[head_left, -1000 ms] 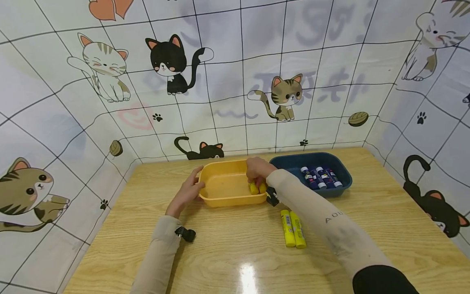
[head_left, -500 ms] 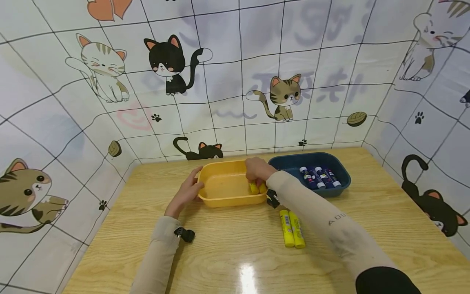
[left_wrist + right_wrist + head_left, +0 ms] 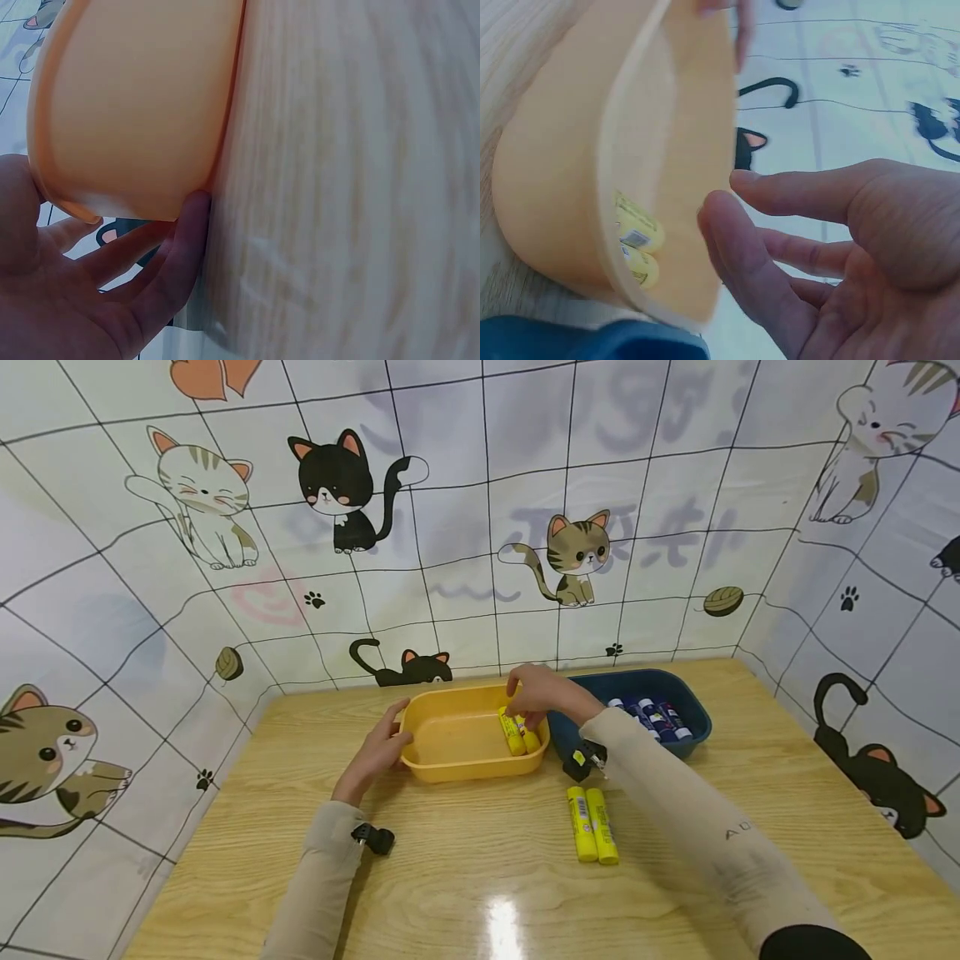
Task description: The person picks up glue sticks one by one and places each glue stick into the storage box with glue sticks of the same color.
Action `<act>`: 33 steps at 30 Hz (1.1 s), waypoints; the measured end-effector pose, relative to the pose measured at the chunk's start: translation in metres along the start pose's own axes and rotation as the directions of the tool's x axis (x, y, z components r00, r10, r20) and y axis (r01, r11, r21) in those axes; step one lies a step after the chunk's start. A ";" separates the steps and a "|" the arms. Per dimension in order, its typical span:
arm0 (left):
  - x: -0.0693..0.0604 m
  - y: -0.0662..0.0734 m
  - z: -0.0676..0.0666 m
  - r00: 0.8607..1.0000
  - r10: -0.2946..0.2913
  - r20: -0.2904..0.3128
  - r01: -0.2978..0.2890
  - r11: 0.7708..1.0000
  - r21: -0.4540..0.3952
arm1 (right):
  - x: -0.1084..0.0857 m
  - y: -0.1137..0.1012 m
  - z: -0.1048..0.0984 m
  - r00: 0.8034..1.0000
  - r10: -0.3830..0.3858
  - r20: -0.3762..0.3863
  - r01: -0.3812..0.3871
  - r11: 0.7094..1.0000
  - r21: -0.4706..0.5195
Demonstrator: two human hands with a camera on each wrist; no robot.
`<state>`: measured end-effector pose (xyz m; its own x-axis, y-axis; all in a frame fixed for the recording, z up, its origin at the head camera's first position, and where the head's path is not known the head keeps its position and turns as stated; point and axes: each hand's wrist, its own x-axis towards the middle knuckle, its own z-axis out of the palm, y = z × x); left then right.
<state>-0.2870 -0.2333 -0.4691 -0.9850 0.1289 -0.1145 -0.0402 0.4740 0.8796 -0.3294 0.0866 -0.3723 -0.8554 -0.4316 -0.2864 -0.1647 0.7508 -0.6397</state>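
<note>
A person's two forearms wear long, light beige sleeves that end at the wrists, leaving the left hand and right hand bare. The left sleeve looks plain, with soft creases. The right sleeve carries small dark lettering, of which "AD" is readable, and a greyish smudge; farther up comes black fabric. A small, boxy black device sits at the left wrist; its counterpart at the right shows a yellowish spot.
</note>
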 end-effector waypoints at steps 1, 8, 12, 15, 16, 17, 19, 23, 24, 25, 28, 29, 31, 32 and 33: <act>0.000 -0.001 0.000 1.000 0.002 -0.003 -0.002 1.000 0.006 | -0.003 0.002 -0.002 1.000 -0.012 -0.009 0.012 1.000 0.012; -0.001 -0.001 0.000 1.000 0.017 -0.013 -0.016 1.000 0.018 | -0.034 0.026 -0.008 0.993 -0.097 -0.063 0.103 0.989 0.107; -0.002 -0.001 0.001 1.000 0.022 -0.010 -0.022 1.000 0.019 | -0.057 0.044 -0.004 0.987 -0.139 -0.078 0.149 0.978 0.146; -0.003 -0.001 0.001 1.000 0.027 -0.012 -0.026 1.000 0.016 | -0.075 0.057 0.000 0.984 -0.160 -0.084 0.171 0.974 0.150; -0.003 0.000 0.001 1.000 0.027 -0.012 -0.027 1.000 0.015 | -0.081 0.061 0.001 0.982 -0.167 -0.085 0.178 0.973 0.148; -0.003 0.000 0.001 1.000 0.027 -0.013 -0.027 1.000 0.012 | -0.086 0.064 0.002 0.981 -0.175 -0.083 0.186 0.971 0.150; -0.003 0.000 0.000 1.000 0.028 -0.013 -0.028 1.000 0.002 | -0.095 0.071 0.004 0.980 -0.180 -0.081 0.190 0.970 0.152; -0.002 0.000 -0.001 1.000 0.027 -0.003 -0.027 0.999 -0.019 | -0.107 0.081 0.007 0.980 -0.185 -0.075 0.193 0.974 0.122; -0.003 0.001 -0.001 1.000 0.029 -0.001 -0.029 0.999 -0.020 | -0.110 0.083 0.008 0.980 -0.184 -0.071 0.191 0.976 0.105; -0.003 0.001 -0.001 1.000 0.031 0.001 -0.030 0.999 -0.022 | -0.112 0.085 0.008 0.980 -0.190 -0.066 0.195 0.976 0.094; -0.003 0.001 0.000 1.000 0.031 0.003 -0.031 0.999 -0.027 | -0.120 0.092 0.011 0.977 -0.208 -0.043 0.211 0.976 0.063; -0.003 0.001 0.000 1.000 0.031 0.002 -0.031 0.999 -0.026 | -0.122 0.094 0.012 0.976 -0.216 -0.029 0.217 0.974 0.064; -0.002 0.000 0.000 1.000 0.031 0.000 -0.031 0.999 -0.024 | -0.126 0.099 0.014 0.975 -0.221 -0.004 0.220 0.973 0.067; -0.002 0.000 0.000 1.000 0.030 -0.002 -0.030 0.999 -0.025 | -0.128 0.101 0.014 0.976 -0.219 0.009 0.218 0.974 0.064; -0.002 0.000 0.000 1.000 0.029 -0.003 -0.029 0.999 -0.026 | -0.129 0.104 0.015 0.977 -0.213 0.020 0.212 0.975 0.059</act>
<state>-0.2852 -0.2329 -0.4687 -0.9863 0.1400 -0.0872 -0.0156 0.4472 0.8943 -0.2292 0.2126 -0.4121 -0.7906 -0.5917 -0.1574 -0.3127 0.6112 -0.7271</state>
